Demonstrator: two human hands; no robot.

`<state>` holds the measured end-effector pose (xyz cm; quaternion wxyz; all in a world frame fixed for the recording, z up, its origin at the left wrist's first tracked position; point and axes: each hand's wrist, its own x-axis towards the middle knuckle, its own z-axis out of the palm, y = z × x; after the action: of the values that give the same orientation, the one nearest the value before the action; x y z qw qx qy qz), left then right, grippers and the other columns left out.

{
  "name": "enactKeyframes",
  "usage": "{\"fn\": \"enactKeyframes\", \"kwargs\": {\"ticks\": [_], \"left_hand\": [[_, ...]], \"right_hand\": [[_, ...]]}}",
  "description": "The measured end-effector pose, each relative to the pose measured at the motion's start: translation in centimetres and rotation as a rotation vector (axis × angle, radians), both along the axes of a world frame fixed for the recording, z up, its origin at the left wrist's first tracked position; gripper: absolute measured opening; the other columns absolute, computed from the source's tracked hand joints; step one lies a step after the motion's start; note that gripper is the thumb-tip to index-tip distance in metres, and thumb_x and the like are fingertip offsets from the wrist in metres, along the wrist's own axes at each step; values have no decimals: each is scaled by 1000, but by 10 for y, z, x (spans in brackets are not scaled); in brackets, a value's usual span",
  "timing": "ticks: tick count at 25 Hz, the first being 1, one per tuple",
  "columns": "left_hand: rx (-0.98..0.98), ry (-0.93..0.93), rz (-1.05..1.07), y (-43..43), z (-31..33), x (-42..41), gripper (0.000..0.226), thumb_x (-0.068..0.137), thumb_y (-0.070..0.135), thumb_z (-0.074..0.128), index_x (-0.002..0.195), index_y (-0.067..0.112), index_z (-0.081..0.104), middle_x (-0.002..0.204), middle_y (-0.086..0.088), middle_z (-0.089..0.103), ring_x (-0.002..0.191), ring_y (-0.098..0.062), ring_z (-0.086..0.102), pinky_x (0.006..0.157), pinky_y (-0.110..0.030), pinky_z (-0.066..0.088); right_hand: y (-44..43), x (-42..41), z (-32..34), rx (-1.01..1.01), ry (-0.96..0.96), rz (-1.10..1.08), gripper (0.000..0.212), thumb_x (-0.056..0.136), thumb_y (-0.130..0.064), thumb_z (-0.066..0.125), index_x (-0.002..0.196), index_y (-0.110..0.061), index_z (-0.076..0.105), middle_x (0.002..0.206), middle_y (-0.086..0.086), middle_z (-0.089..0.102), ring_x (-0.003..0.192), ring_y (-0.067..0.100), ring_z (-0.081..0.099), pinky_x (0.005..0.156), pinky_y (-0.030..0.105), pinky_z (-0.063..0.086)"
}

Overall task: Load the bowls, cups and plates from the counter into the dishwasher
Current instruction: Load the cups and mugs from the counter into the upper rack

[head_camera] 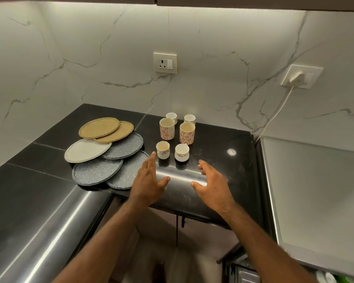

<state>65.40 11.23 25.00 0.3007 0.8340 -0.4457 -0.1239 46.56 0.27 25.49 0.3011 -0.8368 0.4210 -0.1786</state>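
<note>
Both hands spread wide, empty: left hand (149,180), right hand (211,184) at frame center. Cups (173,137) just above; plates (102,152) overlapping center-left, lower ones partly hidden. Dishwasher at bottom right cut off, unclear.

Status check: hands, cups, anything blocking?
Left hand and right hand open, empty, over counter edge. Six cups untouched. Plates stacked left. Nothing blocking.

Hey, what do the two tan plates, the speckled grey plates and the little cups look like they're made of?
Tan plates: matte, grainy surface, possibly woven fibre or textured melamine; can't tell. Grey plates: speckled, stone-like matte finish, maybe stoneware or melamine. Floral cups: glossy white with printed flowers, likely glazed ceramic. The black counter mirrors light, looks like polished stone.
</note>
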Motion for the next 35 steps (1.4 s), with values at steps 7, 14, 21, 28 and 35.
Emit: {"fn": "enactKeyframes", "kwargs": {"ticks": [7, 14, 21, 28, 35], "left_hand": [[173, 154, 67, -110, -47, 77, 111, 85, 45, 80, 164, 16, 7, 170, -7, 21, 155, -26, 25, 123, -42, 26], [255, 248, 95, -189, -98, 135, 108, 68, 45, 92, 153, 16, 32, 149, -9, 52, 133, -30, 52, 102, -42, 48], [220, 187, 80, -199, -104, 150, 70, 69, 40, 91, 121, 24, 47, 110, 3, 63, 98, -18, 60, 77, -33, 49], [50, 223, 100, -176, -58, 126, 84, 68, 43, 93, 129, 22, 39, 116, -1, 60, 101, -20, 59, 81, -32, 51], [-168, 200, 46, -90, -15, 39, 84, 64, 46, 94, 131, 23, 48, 121, 0, 65, 107, -18, 64, 83, -27, 52]], "right_hand": [[-90, 92, -43, 335, 53, -107, 87, 77, -30, 86, 149, -21, 38, 150, -1, 50, 135, 20, 48, 102, 32, 44], [-145, 163, -93, 466, -36, -368, 100, 61, -25, 96, 144, -20, 40, 139, -2, 57, 123, 18, 54, 95, 28, 43], [-157, 178, -103, 410, -96, -358, 87, 62, -25, 95, 137, -27, 51, 111, -14, 58, 109, 13, 57, 85, 24, 44], [-132, 147, -80, 359, -212, -307, 92, 67, -27, 93, 146, -27, 45, 127, -11, 58, 122, 10, 52, 99, 30, 45], [-68, 49, -36, 231, -290, -193, 106, 66, -35, 93, 154, -19, 35, 147, 0, 53, 122, 2, 44, 89, 4, 34]]}}
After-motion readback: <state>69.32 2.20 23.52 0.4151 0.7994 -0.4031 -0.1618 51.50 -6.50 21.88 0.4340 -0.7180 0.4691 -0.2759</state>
